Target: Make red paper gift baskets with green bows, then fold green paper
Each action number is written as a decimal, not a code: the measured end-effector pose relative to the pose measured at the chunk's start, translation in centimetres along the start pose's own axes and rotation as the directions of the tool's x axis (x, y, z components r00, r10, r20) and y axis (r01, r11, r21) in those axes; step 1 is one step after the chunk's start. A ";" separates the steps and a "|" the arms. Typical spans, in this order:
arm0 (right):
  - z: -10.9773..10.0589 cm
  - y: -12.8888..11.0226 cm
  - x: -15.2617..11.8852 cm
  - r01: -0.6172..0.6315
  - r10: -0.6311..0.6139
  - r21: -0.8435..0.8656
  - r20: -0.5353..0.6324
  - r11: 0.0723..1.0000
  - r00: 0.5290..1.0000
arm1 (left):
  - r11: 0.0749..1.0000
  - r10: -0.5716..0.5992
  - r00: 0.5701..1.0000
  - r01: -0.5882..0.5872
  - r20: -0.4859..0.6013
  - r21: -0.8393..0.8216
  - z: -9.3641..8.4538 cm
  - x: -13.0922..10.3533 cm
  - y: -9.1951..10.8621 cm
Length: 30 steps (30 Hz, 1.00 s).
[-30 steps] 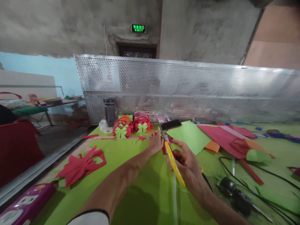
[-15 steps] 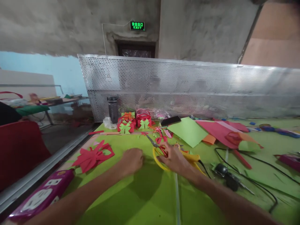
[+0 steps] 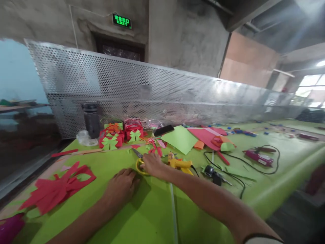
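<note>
My right hand [image 3: 153, 164] is closed over the handles of a pair of scissors [image 3: 137, 154]; the blades point up and left, and a yellow loop shows under the fingers. Just to its lower left, my left hand [image 3: 124, 183] rests on the green table [image 3: 152, 217], fingers loosely spread and nothing visible in them. A yellow glue gun [image 3: 180, 163] lies right of my right hand. Red cut paper petals [image 3: 59, 188] lie left of my left hand. Beyond the hands are red paper baskets [image 3: 133, 130] with green bows.
A dark bottle [image 3: 91, 120] stands at the back left near a perforated metal panel [image 3: 114, 84]. A black phone [image 3: 164, 130], green paper [image 3: 180, 139] and pink paper [image 3: 203, 137] lie behind. To the right are keys [image 3: 215, 176], a black cable and a purple case [image 3: 259, 157].
The view has turned to the right. My right hand has shifted toward my left hand with the scissors, away from the yellow glue gun. My left hand's fingers have loosened from a fist.
</note>
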State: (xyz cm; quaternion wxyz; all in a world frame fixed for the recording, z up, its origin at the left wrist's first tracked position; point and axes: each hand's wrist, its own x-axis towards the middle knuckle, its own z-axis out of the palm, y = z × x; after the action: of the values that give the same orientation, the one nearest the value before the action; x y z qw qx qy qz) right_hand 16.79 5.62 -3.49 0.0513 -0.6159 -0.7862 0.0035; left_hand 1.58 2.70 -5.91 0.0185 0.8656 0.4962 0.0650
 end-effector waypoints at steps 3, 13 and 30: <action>0.0 0.0 0.3 0.038 -0.037 -0.031 0.027 0.999 0.999 | 1.000 0.017 1.000 -0.017 0.003 -0.004 0.2 0.0 -0.1; -2.1 1.9 -3.7 0.110 -0.115 -0.093 -0.055 0.990 0.992 | 0.992 0.099 0.991 -0.105 -0.085 -0.068 2.0 0.9 0.1; 0.1 18.4 -3.4 -0.321 0.295 -0.256 -0.136 0.912 0.946 | 0.983 0.042 0.997 -0.052 -0.061 -0.176 2.5 4.3 2.0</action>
State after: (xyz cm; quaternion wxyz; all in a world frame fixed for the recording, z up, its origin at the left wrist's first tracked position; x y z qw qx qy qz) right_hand 35.38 6.80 -5.13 0.0012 -0.7328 -0.6685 -0.1269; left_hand 5.74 5.45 -7.76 0.0800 0.8698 0.4681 0.1343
